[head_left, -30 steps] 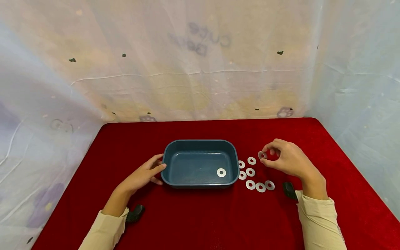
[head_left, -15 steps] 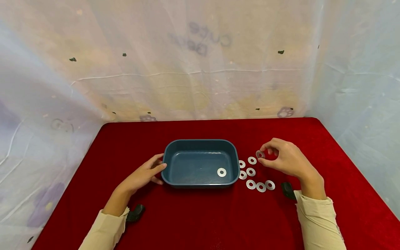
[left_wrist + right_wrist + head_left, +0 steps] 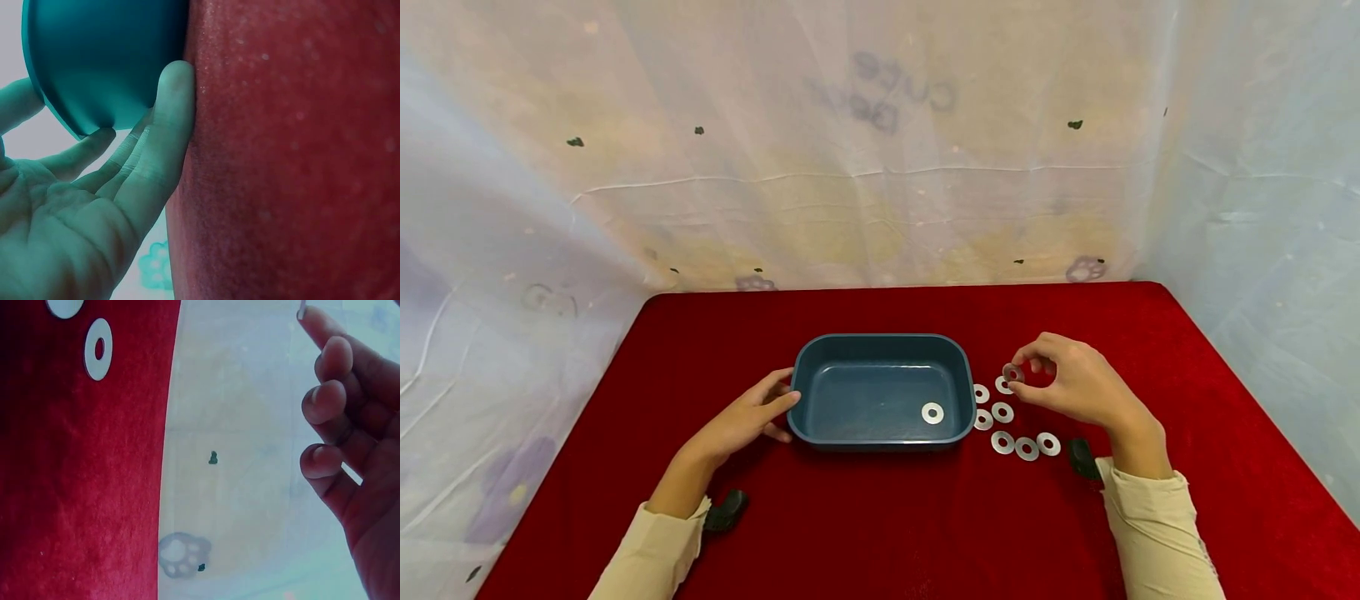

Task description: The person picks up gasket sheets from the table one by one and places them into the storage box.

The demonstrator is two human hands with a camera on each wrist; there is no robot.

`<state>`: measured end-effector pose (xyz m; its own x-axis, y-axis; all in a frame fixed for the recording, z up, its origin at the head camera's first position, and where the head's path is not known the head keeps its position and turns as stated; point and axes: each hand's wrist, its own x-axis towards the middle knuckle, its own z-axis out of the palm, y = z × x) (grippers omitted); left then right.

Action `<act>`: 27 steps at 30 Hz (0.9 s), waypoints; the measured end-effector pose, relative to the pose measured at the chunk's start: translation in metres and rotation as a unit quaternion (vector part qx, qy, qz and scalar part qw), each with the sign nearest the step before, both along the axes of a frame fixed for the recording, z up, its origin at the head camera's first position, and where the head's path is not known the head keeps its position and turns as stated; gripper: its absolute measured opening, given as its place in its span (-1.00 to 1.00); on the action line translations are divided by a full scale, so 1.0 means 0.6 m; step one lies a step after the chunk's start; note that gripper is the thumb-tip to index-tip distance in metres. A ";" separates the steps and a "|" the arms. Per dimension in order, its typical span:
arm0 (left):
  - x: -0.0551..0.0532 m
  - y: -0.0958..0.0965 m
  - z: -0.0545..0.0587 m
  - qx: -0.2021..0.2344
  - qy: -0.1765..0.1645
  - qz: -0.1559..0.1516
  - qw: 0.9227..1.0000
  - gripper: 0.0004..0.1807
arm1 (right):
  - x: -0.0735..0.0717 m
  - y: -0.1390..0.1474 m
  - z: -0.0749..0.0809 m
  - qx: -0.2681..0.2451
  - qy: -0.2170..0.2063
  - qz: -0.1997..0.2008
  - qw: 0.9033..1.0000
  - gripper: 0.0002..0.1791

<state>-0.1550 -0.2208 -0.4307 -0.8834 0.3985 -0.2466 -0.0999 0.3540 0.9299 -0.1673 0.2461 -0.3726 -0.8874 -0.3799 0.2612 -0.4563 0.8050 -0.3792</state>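
Between the thumb and index finger of my right hand (image 3: 1067, 379) is a flat metal washer (image 3: 1013, 374), raised above the loose washers. Only its thin edge shows at the top of the right wrist view. My left hand (image 3: 743, 422) holds the left end of a dark blue plastic basin (image 3: 857, 412), thumb at the rim and fingers (image 3: 174, 94) against the outer wall. One washer (image 3: 932, 413) lies inside, toward the basin's right end.
Several more washers (image 3: 1002, 412) lie scattered on the red cloth (image 3: 880, 517) just right of the basin, some right at its wall. A patterned curtain (image 3: 880, 225) closes off the back and both sides. Dark wrist devices (image 3: 726, 510) sit at both cuffs.
My right hand has moved left with its washer, which now overlaps a loose washer in the head view. The left hand and the basin have stayed in place.
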 end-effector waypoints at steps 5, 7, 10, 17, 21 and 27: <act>-0.001 0.001 0.001 -0.004 0.001 0.002 1.000 -0.30 | -0.001 -0.010 -0.001 0.007 0.005 0.000 1.000 -0.75; -0.001 0.001 0.001 -0.005 0.000 0.002 1.000 -0.30 | 0.000 -0.014 0.000 0.010 0.004 -0.002 1.000 -0.75; -0.002 0.001 0.000 -0.005 -0.001 0.002 1.000 -0.30 | 0.001 -0.018 0.002 0.012 -0.002 -0.005 1.000 -0.74; -0.002 0.001 -0.002 -0.006 -0.003 0.003 1.000 -0.31 | 0.001 -0.034 0.000 0.011 -0.002 0.007 1.000 -0.76; -0.001 0.000 -0.003 -0.009 -0.005 0.004 1.000 -0.30 | 0.001 -0.043 -0.004 0.007 0.000 0.023 1.000 -0.76; -0.002 0.000 -0.004 -0.008 -0.002 0.002 1.000 -0.30 | 0.002 -0.053 -0.003 -0.009 0.012 0.043 0.999 -0.77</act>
